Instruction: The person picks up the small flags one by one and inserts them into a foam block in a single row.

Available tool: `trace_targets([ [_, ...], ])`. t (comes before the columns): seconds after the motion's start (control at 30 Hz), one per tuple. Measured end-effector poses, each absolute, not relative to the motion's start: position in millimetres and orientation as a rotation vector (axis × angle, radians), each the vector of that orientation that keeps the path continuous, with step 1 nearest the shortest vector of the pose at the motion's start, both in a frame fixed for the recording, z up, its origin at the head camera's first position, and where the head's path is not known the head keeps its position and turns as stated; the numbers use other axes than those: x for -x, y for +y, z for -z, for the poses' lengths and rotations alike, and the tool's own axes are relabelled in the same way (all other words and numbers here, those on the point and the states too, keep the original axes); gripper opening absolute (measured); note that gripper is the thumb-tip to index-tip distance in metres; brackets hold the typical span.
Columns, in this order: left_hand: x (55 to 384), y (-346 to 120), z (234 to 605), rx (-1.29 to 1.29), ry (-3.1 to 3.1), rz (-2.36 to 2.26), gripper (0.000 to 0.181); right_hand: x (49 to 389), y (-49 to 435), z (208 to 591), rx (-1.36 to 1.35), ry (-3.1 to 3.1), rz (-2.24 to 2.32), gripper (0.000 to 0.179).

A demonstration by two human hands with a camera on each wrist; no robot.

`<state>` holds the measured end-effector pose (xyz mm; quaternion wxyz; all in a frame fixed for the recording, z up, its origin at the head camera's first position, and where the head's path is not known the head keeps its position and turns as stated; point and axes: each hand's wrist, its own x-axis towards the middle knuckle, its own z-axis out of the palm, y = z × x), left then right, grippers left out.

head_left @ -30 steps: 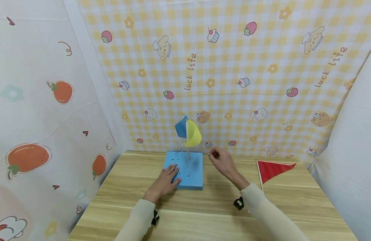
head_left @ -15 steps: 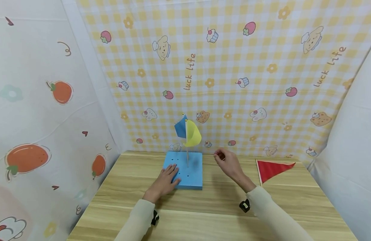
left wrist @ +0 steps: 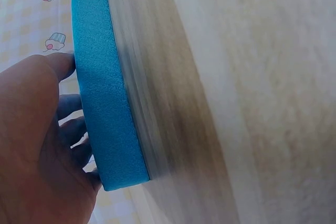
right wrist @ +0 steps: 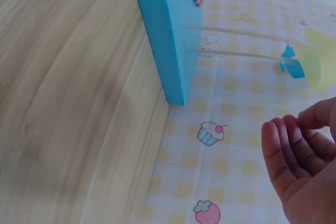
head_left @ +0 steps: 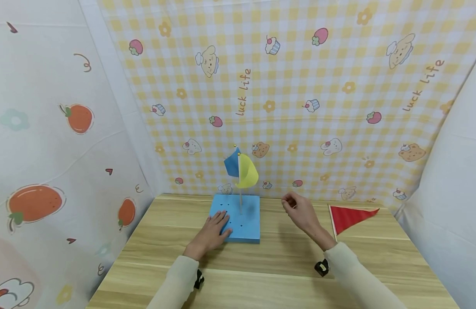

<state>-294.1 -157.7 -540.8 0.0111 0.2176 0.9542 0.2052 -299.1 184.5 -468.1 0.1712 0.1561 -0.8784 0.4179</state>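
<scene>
My left hand (head_left: 209,234) rests with spread fingers on the left part of a blue foam block (head_left: 245,232) that has several small holes in its top. In the left wrist view, the fingers lie over the top of the blue block (left wrist: 107,93). Two thin sticks stand up from the block, bearing a yellow flag (head_left: 247,171) and a blue flag (head_left: 232,165). My right hand (head_left: 301,213) hovers to the right of the block, its fingers loosely bent and holding nothing. The right wrist view shows that hand (right wrist: 310,161) apart from the yellow flag (right wrist: 317,59).
A red triangular flag (head_left: 351,219) on a white stick lies on the wooden table (head_left: 261,274) at the right, beyond my right wrist. A yellow checked cloth (head_left: 284,86) hangs behind the table, with white cloths at the left and right sides.
My right hand has moved to the right, away from the block and towards the red flag. The left hand, the block and the flags stay where they were.
</scene>
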Motion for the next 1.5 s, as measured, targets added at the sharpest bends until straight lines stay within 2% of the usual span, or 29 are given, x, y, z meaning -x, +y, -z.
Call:
trace_targets([
  [0.97, 293.2, -158.1, 538.8, -0.667, 2.981, -0.62, 0.063, 287.4, 236.6, 475.9, -0.237, -2.54, -1.139, 0.01],
  [1.5, 293.2, -158.2, 539.8, -0.662, 2.966, -0.638, 0.063, 277.4, 264.3, 486.8, -0.212, -2.526, -1.096, 0.011],
])
